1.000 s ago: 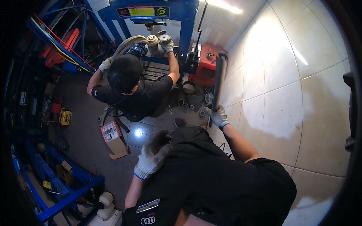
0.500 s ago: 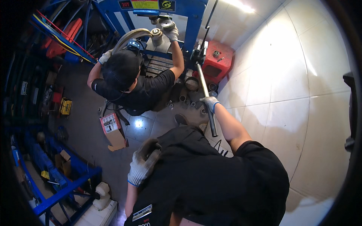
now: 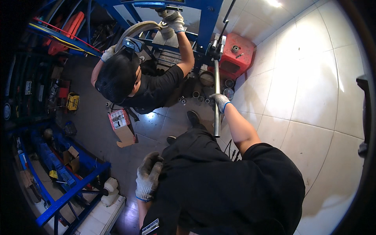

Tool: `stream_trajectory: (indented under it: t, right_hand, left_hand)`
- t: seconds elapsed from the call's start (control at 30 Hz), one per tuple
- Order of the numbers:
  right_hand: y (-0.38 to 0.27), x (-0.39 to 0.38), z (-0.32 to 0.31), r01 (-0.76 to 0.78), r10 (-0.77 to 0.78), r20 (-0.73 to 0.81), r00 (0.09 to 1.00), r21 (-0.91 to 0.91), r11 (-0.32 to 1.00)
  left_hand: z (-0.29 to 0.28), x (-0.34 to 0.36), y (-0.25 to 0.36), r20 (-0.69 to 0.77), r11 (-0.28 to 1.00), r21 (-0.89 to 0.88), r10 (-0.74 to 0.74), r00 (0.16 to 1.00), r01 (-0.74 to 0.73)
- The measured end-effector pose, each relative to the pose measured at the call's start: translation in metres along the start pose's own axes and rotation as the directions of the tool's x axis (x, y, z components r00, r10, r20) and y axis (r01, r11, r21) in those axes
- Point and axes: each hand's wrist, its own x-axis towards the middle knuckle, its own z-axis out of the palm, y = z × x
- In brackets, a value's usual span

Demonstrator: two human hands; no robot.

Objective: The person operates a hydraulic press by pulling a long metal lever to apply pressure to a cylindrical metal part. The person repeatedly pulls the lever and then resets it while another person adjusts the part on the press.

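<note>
My right hand, in a grey-and-white glove, is closed round a long metal pipe handle that slants up to the pump fitting of a blue shop press. My gloved left hand hangs beside my black clothing, fingers loosely bent and thumb apart, with nothing visible in it. In front of me a co-worker in a black cap leans at the press. One of the co-worker's gloved hands holds a round metal piece under the ram; the other steadies a curved metal arm.
A red machine housing stands against the tiled wall. Metal rings lie on the floor near the press. An opened parts box lies left of my feet. Blue metal frames and a white bench are at lower left.
The pipe handle stands more upright, its lower end shifted slightly left and up; my right hand has stayed on it. The view has shifted, and my feet show more.
</note>
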Motion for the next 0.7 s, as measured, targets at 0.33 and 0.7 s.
stream_trajectory:
  t: [0.33, 0.7]
  right_hand:
    - [0.001, -0.017, 0.019, -0.010, 0.009, -0.008, 1.000, -0.044, 0.999]
    - [-0.003, 0.011, 0.058, -0.087, 0.038, 0.170, 0.985, 0.291, 0.953]
  left_hand:
    - [0.007, 0.007, 0.022, -0.002, 0.997, 0.071, -0.023, 1.000, 0.023]
    - [-0.001, 0.008, 0.008, -0.045, 0.999, 0.043, 0.021, 0.999, -0.019]
